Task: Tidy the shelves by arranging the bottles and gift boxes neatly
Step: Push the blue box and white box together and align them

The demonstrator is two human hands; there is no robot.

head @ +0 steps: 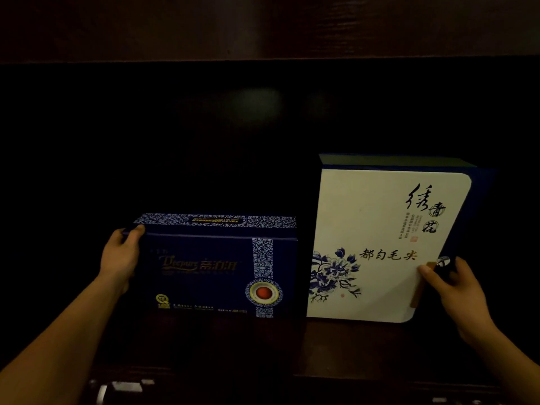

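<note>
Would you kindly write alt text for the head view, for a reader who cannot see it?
A person's left hand grips the top left corner of a blue box, while the right hand holds the right edge of a taller white box with blue flowers. The boxes stand side by side on a dark shelf.

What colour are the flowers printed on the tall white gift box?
The printed flowers are blue, clearest in the head view.

Before me the navy gift box [204,276] on the left carries gold lettering, a blue-and-white scrollwork band and a red disc, while the white gift box [368,211] on the right shows blue flowers, black calligraphy and navy sides.
</note>
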